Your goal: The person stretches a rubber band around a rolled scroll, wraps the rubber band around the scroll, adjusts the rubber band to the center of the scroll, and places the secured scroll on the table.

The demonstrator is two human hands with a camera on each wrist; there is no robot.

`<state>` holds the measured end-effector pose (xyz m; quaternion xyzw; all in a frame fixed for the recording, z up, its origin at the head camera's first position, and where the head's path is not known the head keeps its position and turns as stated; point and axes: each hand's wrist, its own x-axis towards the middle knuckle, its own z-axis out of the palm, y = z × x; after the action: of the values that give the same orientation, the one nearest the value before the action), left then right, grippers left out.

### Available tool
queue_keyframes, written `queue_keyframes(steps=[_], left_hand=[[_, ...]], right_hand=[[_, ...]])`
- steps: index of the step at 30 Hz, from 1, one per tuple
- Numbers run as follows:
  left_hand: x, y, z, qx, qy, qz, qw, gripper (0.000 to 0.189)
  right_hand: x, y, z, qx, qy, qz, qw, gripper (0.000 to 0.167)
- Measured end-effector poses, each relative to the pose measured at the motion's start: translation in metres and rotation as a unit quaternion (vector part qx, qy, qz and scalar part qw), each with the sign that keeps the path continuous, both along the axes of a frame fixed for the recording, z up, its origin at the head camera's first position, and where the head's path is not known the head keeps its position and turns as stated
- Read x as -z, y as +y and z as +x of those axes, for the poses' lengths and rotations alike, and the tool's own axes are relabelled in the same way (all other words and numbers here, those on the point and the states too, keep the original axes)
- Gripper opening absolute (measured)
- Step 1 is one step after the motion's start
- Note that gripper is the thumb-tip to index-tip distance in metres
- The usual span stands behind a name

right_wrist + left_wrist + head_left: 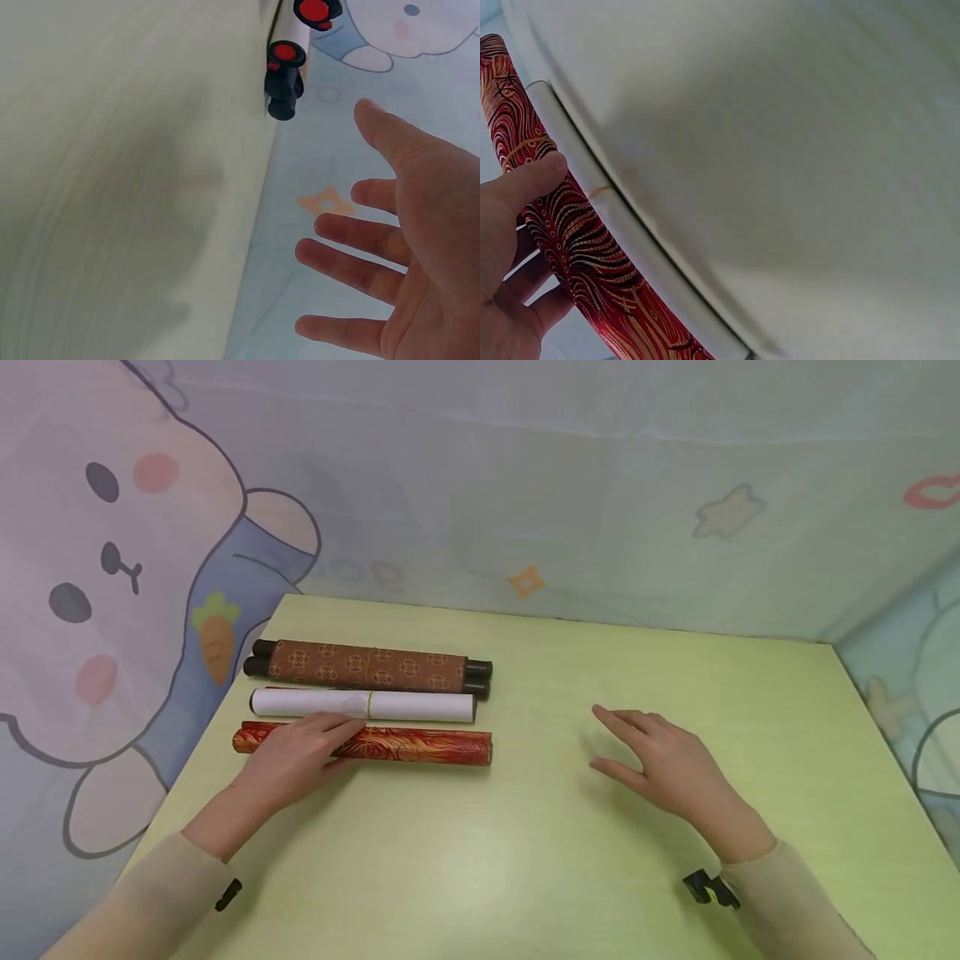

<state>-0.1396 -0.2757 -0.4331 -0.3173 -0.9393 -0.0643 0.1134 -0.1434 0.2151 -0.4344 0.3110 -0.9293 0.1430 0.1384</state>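
Observation:
My left hand grips a red scroll with gold swirling patterns, near its left half on the table. In the left wrist view the thumb of my left hand presses on the near side of the red scroll, beside a rubber band, and the other fingers are behind it. Just beyond lies a white rolled scroll tied with a yellow band. Farther back is a brown flower-patterned scroll with dark rod ends. My right hand hovers over the table's right half, fingers spread, holding nothing.
The pale yellow-green table reaches back to a printed cloth with a cartoon animal at the left. In the right wrist view, black rod ends with red caps show near the top.

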Motion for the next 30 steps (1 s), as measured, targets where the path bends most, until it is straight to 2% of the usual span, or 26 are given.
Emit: queue_keyframes(steps=[5,8,12,17,24,30], left_hand=[[0.010,-0.009,-0.005,-0.006,0.001,0.007,1.0000,0.050],[0.015,-0.011,-0.008,-0.007,0.000,0.013,0.9999,0.050],[0.019,-0.011,-0.010,-0.010,-0.019,0.014,0.9997,0.050],[0.020,-0.010,-0.011,-0.021,-0.030,0.006,0.9993,0.050],[0.020,-0.009,-0.011,-0.024,-0.021,-0.019,0.9993,0.056],[0.018,-0.008,-0.010,-0.029,-0.021,-0.018,0.9992,0.061]], right_hand=[[0.003,0.005,0.004,0.022,-0.032,0.017,0.9991,0.068],[0.006,0.007,0.004,0.025,-0.034,0.018,0.9989,0.068],[0.009,0.008,0.004,0.024,-0.035,0.020,0.9989,0.068],[0.013,0.009,0.004,0.023,-0.032,0.018,0.9990,0.068],[0.017,0.010,0.004,0.026,-0.039,0.016,0.9988,0.068],[0.018,0.010,0.003,0.029,-0.047,0.015,0.9984,0.068]])
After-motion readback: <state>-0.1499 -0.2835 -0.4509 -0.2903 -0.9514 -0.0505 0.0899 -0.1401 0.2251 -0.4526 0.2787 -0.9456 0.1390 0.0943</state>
